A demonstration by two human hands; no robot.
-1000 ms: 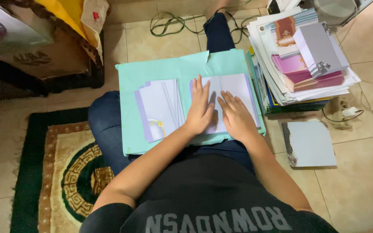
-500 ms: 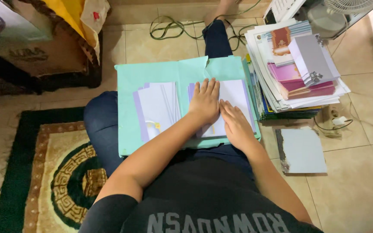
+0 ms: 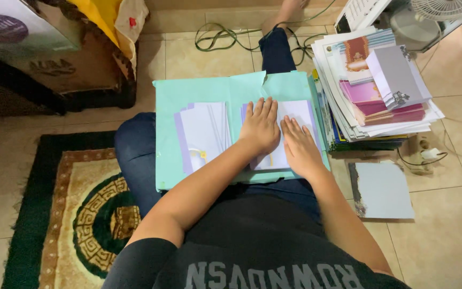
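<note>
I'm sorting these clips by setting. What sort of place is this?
Probably a room in a home, used for paper work on the floor: tiled floor, a patterned rug, a tall stack of papers, and a fan.

A tall paper stack [image 3: 380, 91] was seen on the tiled floor. Behind it a fan [image 3: 434, 10] was set; in front of it a grey board [image 3: 383, 190] was laid. Far left of it a patterned rug [image 3: 65, 208] was spread.
</note>
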